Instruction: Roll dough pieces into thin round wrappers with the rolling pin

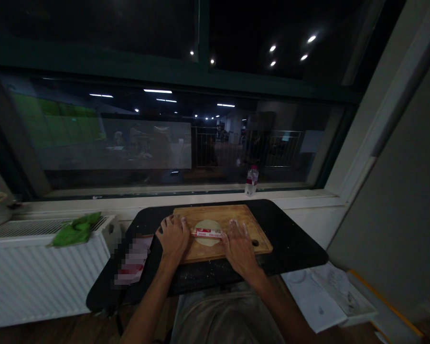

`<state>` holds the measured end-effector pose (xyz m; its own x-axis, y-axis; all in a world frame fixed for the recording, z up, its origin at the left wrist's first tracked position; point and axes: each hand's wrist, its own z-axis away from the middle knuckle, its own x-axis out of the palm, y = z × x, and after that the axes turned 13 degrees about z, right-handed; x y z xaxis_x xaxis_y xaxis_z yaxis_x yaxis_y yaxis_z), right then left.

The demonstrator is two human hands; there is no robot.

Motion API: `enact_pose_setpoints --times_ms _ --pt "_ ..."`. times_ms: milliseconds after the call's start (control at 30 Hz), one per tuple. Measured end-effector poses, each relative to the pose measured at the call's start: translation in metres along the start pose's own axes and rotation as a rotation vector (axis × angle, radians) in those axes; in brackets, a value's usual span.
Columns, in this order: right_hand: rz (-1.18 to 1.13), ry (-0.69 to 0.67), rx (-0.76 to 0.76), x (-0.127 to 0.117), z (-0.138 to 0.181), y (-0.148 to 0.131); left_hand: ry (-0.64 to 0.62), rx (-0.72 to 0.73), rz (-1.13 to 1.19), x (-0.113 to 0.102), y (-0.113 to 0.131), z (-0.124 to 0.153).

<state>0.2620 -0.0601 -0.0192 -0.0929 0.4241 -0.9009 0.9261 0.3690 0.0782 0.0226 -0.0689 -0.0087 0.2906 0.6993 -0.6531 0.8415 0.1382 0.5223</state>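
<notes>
- The left hand (pixel 174 239) is open and laid over the left end of the rolling pin (pixel 214 234), fingers spread and a bit bent; the right hand (pixel 239 246) is open too, over the right end, with straighter fingers; I cannot see under the palms, so I cannot tell how much of the pin they touch
- If one hand pushes harder than the other, the pin could tip or turn; then one side could get too thin
- Both arms (pixel 152 284) reach in from the near side, wide apart by the body and closer at the hands; the fingers point to the far side, and some tips look white
- The pin lies left to right across the middle of the round dough (pixel 208 224); its red and white label (pixel 203 232) is over the dough, so it could stick there if the dough is wet
- The dough lies flat on the wooden board (pixel 260 239); it could tear or wrinkle if it clings and the pin drags it
- The board sits on the black bench (pixel 290 239); a hard push could make it slide, if the top is slippery
- A blurry packet (pixel 134 260) lies on the bench's left side; a bottle (pixel 251 181) stands on the far sill (pixel 286 197), well apart from the hands
</notes>
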Motion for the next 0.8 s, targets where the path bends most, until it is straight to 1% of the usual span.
enact_pose_setpoints --times_ms 167,267,367,500,667,800 --pt "-0.03 0.059 -0.019 0.002 0.017 -0.004 -0.008 -0.018 -0.015 0.001 0.0 0.0" --pt "-0.014 0.061 -0.013 0.004 0.015 -0.003 -0.031 -0.028 -0.005 0.001 0.001 0.0" --pt "-0.004 0.014 -0.023 0.003 0.0 0.002 -0.039 -0.026 0.028 0.0 0.002 -0.001" --pt "-0.003 -0.096 -0.03 0.001 -0.029 0.01 -0.028 -0.032 0.081 0.001 0.002 -0.002" --pt "-0.041 -0.209 0.034 0.002 -0.062 0.016 -0.022 -0.039 0.107 0.0 0.004 -0.001" --pt "-0.063 -0.292 0.08 0.004 -0.085 0.02 -0.006 0.01 0.104 -0.004 0.004 -0.002"
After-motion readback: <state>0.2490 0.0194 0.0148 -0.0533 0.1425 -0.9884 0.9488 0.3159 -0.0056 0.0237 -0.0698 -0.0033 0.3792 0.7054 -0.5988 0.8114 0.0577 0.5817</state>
